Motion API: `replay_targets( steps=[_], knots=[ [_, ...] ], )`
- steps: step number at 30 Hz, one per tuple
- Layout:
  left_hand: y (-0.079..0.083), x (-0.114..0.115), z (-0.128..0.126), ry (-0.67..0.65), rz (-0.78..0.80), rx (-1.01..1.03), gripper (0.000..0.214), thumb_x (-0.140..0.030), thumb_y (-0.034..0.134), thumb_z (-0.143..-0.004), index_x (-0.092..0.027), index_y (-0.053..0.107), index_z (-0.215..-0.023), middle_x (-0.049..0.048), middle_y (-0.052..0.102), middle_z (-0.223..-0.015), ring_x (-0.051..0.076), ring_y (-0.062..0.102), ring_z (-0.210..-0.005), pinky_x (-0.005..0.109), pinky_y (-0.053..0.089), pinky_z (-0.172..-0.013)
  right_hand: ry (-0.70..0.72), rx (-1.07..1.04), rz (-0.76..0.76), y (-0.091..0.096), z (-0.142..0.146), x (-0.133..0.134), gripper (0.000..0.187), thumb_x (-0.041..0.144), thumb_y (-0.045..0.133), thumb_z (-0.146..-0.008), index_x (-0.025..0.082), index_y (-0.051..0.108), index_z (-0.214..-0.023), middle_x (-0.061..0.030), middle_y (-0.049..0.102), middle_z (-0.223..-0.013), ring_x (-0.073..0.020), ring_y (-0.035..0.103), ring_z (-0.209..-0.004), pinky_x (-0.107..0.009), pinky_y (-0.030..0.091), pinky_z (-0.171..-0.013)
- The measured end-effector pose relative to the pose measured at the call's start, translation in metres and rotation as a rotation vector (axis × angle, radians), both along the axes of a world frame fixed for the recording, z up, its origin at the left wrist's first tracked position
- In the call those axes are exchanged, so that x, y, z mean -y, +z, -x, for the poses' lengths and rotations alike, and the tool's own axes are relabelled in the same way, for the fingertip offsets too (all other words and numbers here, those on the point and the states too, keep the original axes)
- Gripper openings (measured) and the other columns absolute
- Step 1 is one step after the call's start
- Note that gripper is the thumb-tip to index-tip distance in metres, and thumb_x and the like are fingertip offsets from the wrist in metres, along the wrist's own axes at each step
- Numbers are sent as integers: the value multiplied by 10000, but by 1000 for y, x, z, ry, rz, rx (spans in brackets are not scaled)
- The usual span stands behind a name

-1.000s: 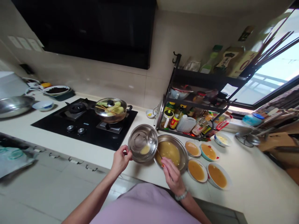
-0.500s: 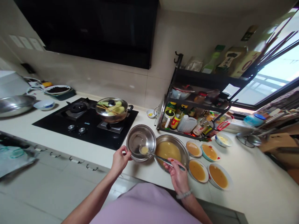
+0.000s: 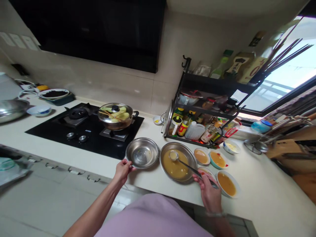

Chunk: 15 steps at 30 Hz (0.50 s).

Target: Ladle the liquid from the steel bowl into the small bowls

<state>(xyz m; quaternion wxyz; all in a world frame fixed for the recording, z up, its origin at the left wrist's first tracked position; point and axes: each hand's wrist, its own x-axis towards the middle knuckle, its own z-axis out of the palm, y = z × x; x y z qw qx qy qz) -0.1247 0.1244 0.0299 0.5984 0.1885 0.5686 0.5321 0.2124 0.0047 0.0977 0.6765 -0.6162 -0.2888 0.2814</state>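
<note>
My left hand point(image 3: 123, 170) pinches the near rim of a steel bowl point(image 3: 142, 153), which has only a little residue on its bottom. My right hand point(image 3: 210, 191) is closed round the dark handle of a ladle point(image 3: 173, 155). The ladle's cup is over the wide steel basin point(image 3: 163, 166) of yellowish-brown liquid, at or just above the surface. Right of the basin stand small bowls of orange-brown liquid: a far one point(image 3: 201, 156), a green-rimmed one point(image 3: 217, 160) and a larger white one point(image 3: 227, 184). Another is partly hidden behind my right hand and the handle.
A lidded pan point(image 3: 115, 117) of pale green pieces sits on the black hob point(image 3: 61, 131). Behind the basin stands a black rack point(image 3: 190, 140) of bottles. A bowl with pale yellow contents point(image 3: 232, 147) and a small dish point(image 3: 157, 120) are on the white counter point(image 3: 256, 184).
My right hand has moved the ladle rightward from over the steel bowl to over the basin. The steel bowl, tilted before, now sits flatter and slightly lower, my left hand still on its rim.
</note>
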Motion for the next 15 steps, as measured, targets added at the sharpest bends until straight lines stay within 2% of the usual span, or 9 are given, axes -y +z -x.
replay_targets(
  steps=[3, 5, 10, 15],
  knots=[
    [-13, -5, 1, 12, 14, 41, 339, -147, 724, -505, -199, 391, -544, -94, 458, -437, 71, 524, -405, 229, 519, -488, -22, 75, 114, -11, -8, 10, 331, 469, 713, -718, 164, 717, -846, -84, 735, -754, -249, 704, -648, -385, 594, -661],
    [-19, -7, 1, 23, 19, 52, 313, -123, 714, -519, -192, 409, -546, -93, 466, -445, 61, 506, -404, 233, 529, -496, 8, 206, 127, -17, -10, 16, 347, 481, 678, -751, 160, 716, -879, -86, 731, -726, -245, 700, -642, -389, 594, -680],
    [-22, -12, 3, 31, 47, 67, 303, -103, 715, -549, -184, 423, -539, -93, 467, -440, 51, 472, -408, 256, 554, -515, 157, 646, -10, -24, -9, 25, 244, 377, 576, -870, 184, 706, -944, -94, 728, -832, -214, 697, -689, -342, 595, -650],
    [-18, -13, 6, 30, 94, 70, 313, -124, 732, -613, -181, 431, -551, -87, 468, -427, 61, 489, -404, 244, 553, -493, 184, 1031, -140, -25, -5, 26, 219, 236, 507, -928, 200, 685, -1050, -96, 724, -973, -225, 690, -915, -370, 584, -809]
  ],
)
